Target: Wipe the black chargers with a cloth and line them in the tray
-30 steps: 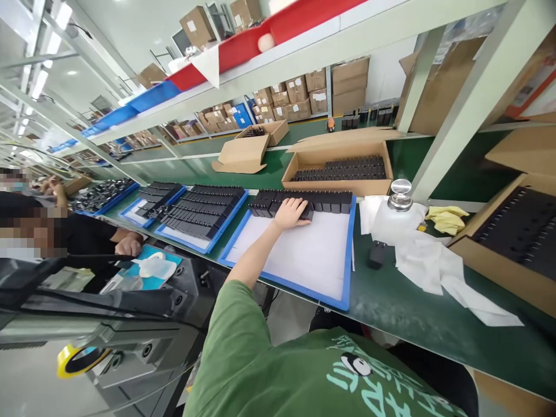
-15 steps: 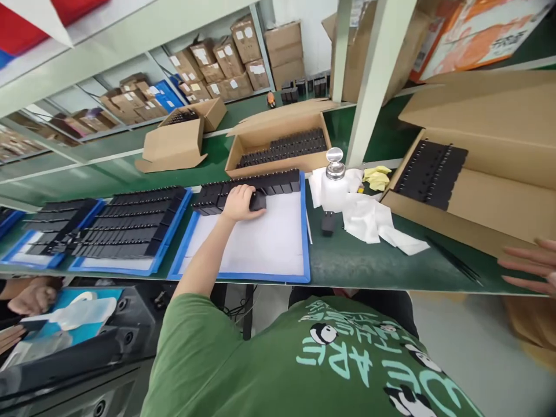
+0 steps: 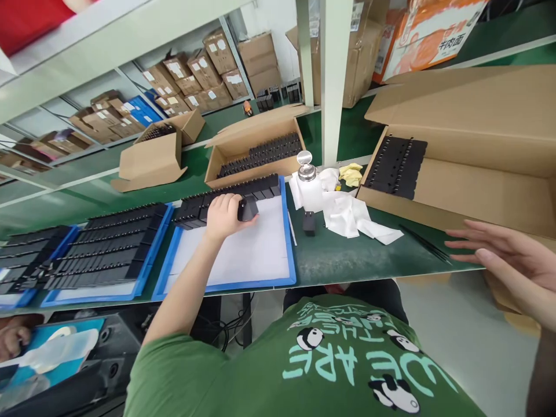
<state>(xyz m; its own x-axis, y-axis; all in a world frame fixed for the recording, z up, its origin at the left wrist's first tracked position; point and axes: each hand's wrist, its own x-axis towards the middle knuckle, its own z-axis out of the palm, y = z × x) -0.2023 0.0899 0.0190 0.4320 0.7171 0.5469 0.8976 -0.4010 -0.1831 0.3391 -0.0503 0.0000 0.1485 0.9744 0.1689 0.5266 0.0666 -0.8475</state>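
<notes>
My left hand (image 3: 223,217) is closed on a black adapter (image 3: 248,208) over the blue-edged white tray (image 3: 256,249). Just behind it, rows of black adapters (image 3: 269,185) line the tray's back edge. My right hand (image 3: 499,255) is in the air at the right, fingers spread and holding nothing, in front of the open cardboard box (image 3: 478,179). Inside that box lies a block of black adapters (image 3: 395,168). One single black adapter (image 3: 308,223) rests on the green table between the tray and the white tissues (image 3: 347,213).
A white pump bottle (image 3: 309,191) and a yellow crumpled cloth (image 3: 350,174) are beyond the lone adapter. Black tweezers (image 3: 425,244) lie near the front edge. Filled trays (image 3: 104,246) are at left, with a box of adapters (image 3: 260,153) behind. Another person's hand (image 3: 13,341) shows lower left.
My right hand has come further into view from the right edge. My left hand still grips the adapter, which is now tilted slightly above the tray. The whole view has shifted.
</notes>
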